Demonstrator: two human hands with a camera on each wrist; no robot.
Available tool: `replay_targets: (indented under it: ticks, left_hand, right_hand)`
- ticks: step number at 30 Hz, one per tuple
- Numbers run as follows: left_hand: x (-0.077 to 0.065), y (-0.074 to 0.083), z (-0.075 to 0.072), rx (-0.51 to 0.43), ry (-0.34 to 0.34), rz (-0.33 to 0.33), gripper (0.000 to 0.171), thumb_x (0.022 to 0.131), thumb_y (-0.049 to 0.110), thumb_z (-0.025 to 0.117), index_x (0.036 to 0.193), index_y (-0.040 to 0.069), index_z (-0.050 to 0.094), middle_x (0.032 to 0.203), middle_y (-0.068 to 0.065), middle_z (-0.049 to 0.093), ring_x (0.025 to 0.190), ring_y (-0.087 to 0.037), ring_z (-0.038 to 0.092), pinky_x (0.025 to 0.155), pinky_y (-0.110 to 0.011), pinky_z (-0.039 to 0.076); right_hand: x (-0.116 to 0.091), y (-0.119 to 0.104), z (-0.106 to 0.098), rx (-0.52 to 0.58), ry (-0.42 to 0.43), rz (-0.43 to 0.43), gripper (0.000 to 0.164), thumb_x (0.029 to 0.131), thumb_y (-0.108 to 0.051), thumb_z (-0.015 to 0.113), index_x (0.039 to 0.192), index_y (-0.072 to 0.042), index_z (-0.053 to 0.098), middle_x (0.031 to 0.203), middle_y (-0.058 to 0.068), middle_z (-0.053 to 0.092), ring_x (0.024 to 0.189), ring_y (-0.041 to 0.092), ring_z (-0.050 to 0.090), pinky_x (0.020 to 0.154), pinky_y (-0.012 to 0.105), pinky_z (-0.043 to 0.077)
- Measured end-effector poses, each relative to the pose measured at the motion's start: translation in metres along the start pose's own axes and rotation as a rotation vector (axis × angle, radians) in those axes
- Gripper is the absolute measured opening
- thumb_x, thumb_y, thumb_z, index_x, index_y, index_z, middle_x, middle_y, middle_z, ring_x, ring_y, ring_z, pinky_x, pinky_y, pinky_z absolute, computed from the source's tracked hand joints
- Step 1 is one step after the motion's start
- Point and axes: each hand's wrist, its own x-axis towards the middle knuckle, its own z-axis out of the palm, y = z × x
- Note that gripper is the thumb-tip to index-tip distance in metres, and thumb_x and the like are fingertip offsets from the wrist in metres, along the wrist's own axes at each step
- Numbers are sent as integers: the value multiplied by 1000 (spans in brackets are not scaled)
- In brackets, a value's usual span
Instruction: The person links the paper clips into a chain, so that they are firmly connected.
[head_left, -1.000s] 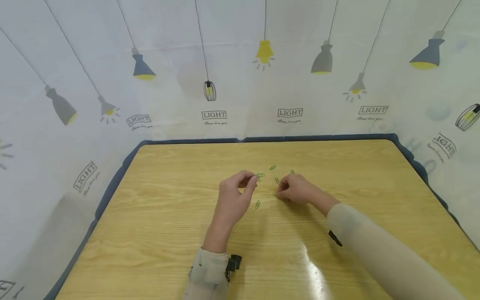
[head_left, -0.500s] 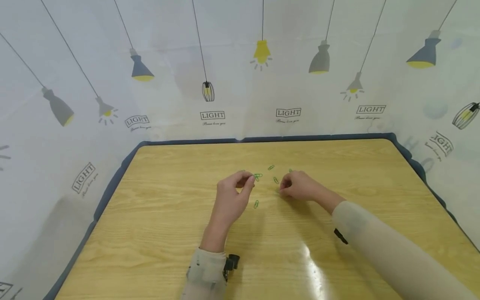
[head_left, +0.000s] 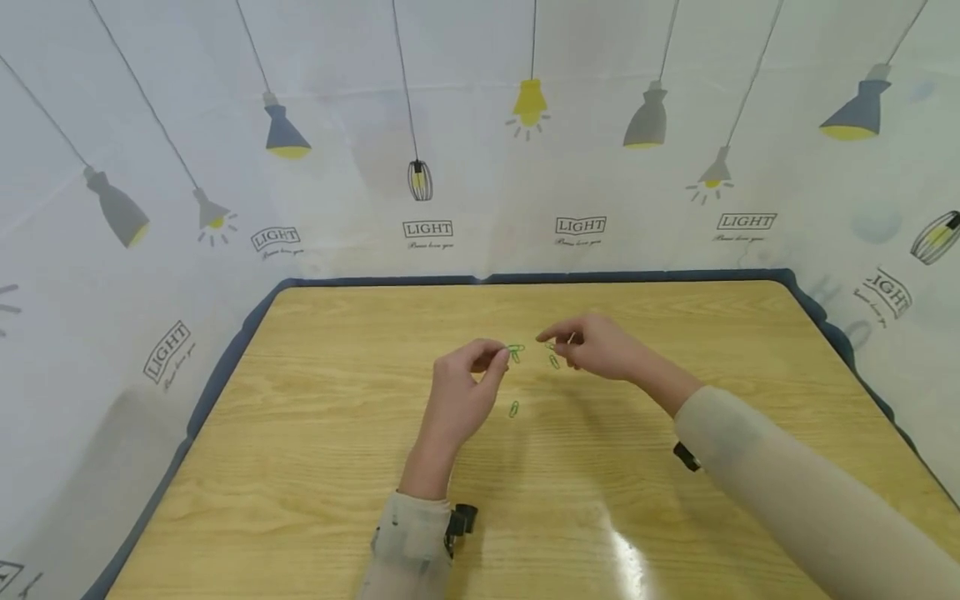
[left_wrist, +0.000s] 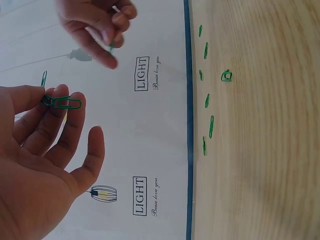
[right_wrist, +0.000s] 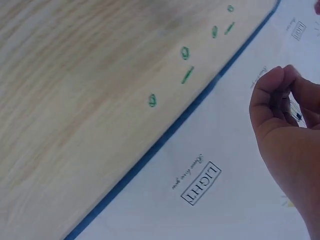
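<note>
My left hand (head_left: 467, 392) pinches a few linked green paper clips (left_wrist: 68, 103) between thumb and forefinger, above the table. One clip points out past the fingertips, and another end (left_wrist: 44, 78) sticks up beside the thumb in the left wrist view. Across from it my right hand (head_left: 600, 348) is raised, its forefinger extended toward the left. A small green paper clip (left_wrist: 111, 46) shows at its fingers in the left wrist view, partly hidden and blurred. In the right wrist view thumb and finger meet, and no clip can be made out there.
Several loose green paper clips lie scattered on the wooden table (head_left: 315, 433); one clip (head_left: 513, 409) is nearest to me and another (head_left: 554, 362) lies by the right hand. A wall covering (head_left: 480, 125) printed with lamps surrounds the table's back and sides.
My right hand has risen off the tabletop and moved up and away from me, with a paper clip now at its fingers. The left hand has stayed nearly still.
</note>
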Motion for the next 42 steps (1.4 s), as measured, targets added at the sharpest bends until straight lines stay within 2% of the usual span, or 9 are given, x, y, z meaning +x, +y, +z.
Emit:
replay_targets:
  ticks: [6,9,12,15,17,21,27,29,42]
  left_hand:
    - [3,-1,1,-6,-8,2,20,109,22,62,113,8,77,100,-7,79,97,-20,76,94,-41,63]
    - [3,-1,1,-8,-14,-7,20,109,22,63,112,7,77,99,-8,79,96,-19,75,94,-40,63]
    - [2,-1,1,-6,-18,-17,21,109,22,63,112,7,77,99,-7,78,96,-19,74,94,-40,63]
    - [2,-1,1,-3,-17,-14,21,109,21,63,112,7,77,100,-7,78,96,-19,74,95,-40,63]
    - [2,-1,1,5,-12,-8,20,109,21,63,112,7,77,101,-7,79,97,-19,75,95,-40,63]
    - [2,-2,1,25,0,20,20,109,20,63,112,6,77,102,-8,79,96,-20,75,95,-41,63]
    - [1,-3,1,49,14,68,20,109,18,63,113,4,76,102,-10,79,94,-21,74,92,-44,64]
    - [1,-2,1,61,20,78,19,108,17,64,113,4,76,101,-9,79,93,-21,74,91,-43,64]
    - [-1,-2,2,113,46,144,18,108,16,64,110,3,77,99,-9,80,86,-19,73,81,-38,63]
  right_hand:
    - [-2,-18,-11,162,58,9,17,108,-10,60,121,-2,69,100,13,73,78,23,72,69,30,61]
    - [-4,-25,-15,216,105,8,13,108,-11,63,115,-2,69,97,13,76,73,22,72,68,30,63]
    - [-9,-31,-17,242,147,-9,14,107,-15,66,112,-5,73,92,10,78,71,20,72,68,31,62]
    - [-16,-37,-17,299,163,-10,18,105,-23,70,113,-8,76,92,7,79,82,24,77,76,33,63]
    - [-19,-41,-15,360,164,-16,20,104,-24,71,114,-7,76,93,8,79,89,27,79,82,36,64]
    - [-23,-49,-6,451,160,-42,23,103,-18,72,117,0,74,93,13,79,89,29,79,85,37,66]
    - [-25,-58,5,440,166,-45,20,102,-16,73,115,-1,78,90,12,80,84,26,80,81,38,67]
    - [-25,-58,7,449,164,-39,20,102,-14,73,115,0,79,90,12,81,82,22,80,81,39,67]
    - [-24,-57,14,453,167,27,19,102,-12,72,113,1,79,92,12,80,78,21,79,79,38,68]
